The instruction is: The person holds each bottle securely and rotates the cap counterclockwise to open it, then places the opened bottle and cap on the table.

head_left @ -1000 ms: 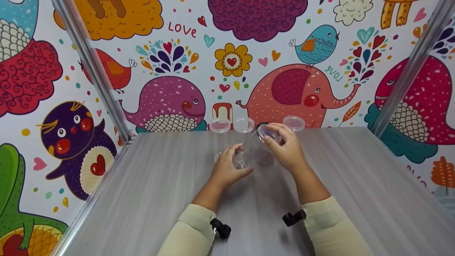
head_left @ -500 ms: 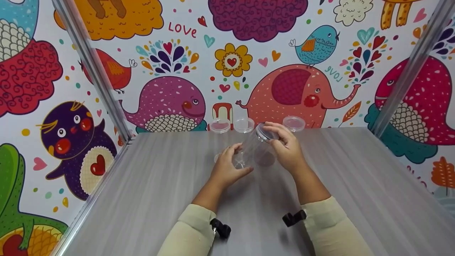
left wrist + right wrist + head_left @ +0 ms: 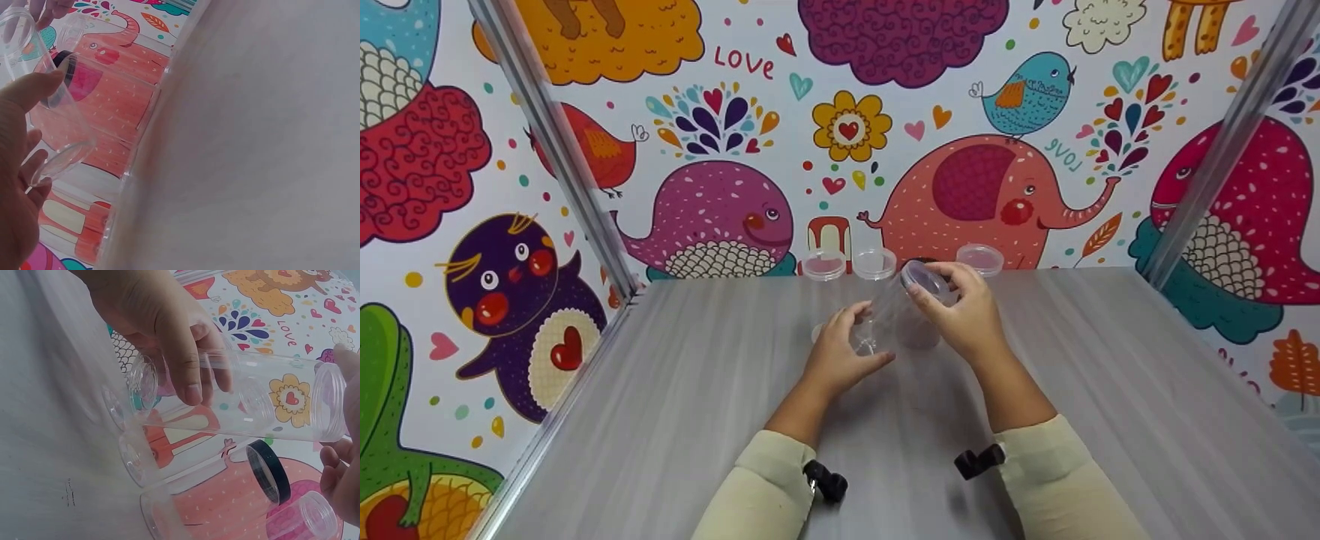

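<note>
My left hand point(image 3: 840, 356) grips the lower body of a clear plastic jar point(image 3: 219, 405), thumb on one side and fingers on the other. The jar tilts, its top leaning toward my right hand point(image 3: 971, 319). Thumb and fingers of that hand pinch the jar's top end point(image 3: 924, 279). The right wrist view shows ridged rings point(image 3: 332, 402) there, partly covered by the fingers; I cannot tell whether a clear lid is on. Close behind stands another clear jar with a black-rimmed top point(image 3: 269, 472). In the left wrist view, the held jar's round base point(image 3: 64, 163) lies near the left fingertips.
Several clear jars stand along the back of the grey table point(image 3: 675, 405), including an open-looking one point(image 3: 874, 264) and one at right point(image 3: 979, 260). A printed cartoon wall point(image 3: 840, 202) rises behind them. Metal posts point(image 3: 559, 150) frame the sides. Black devices point(image 3: 826, 481) sit at the wrists.
My right hand's thumb and fingers slid back around the jar's top half a second ago, and now the thumb is forward on the rim again. The left hand and jar stay nearly still.
</note>
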The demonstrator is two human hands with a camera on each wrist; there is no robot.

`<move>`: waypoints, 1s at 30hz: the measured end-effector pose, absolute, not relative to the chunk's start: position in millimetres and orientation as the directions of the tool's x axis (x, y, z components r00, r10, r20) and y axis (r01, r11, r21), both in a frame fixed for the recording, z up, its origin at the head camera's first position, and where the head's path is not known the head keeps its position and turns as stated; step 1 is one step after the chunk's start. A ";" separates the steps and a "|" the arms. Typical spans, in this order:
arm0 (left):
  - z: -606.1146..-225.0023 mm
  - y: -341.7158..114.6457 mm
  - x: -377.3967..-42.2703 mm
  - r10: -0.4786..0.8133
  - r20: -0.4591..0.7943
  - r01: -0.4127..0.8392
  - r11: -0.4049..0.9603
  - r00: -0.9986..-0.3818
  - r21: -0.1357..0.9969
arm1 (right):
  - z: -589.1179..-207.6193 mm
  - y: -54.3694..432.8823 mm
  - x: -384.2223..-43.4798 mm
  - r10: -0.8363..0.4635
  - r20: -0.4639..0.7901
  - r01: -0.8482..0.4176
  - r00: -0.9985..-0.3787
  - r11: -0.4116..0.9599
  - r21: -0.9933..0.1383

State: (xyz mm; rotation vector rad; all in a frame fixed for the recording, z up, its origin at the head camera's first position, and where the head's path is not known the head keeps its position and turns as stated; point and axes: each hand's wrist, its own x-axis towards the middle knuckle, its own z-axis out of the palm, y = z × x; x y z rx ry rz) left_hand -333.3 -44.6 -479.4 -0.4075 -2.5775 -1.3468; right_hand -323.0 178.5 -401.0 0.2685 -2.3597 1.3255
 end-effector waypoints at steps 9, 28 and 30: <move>-479.2 -44.7 -334.6 0.138 0.315 0.337 0.548 -0.939 0.766 | -403.9 179.6 -325.8 -0.043 0.518 -0.476 -0.854 0.464 -0.747; -478.2 -45.3 -332.1 0.139 0.282 0.310 0.553 -0.949 0.773 | -402.8 178.3 -326.9 0.041 0.506 -0.409 -0.861 0.535 -0.739; -477.5 -45.1 -331.8 0.139 0.278 0.308 0.554 -0.950 0.773 | -402.7 178.7 -326.2 0.054 0.481 -0.375 -0.875 0.552 -0.745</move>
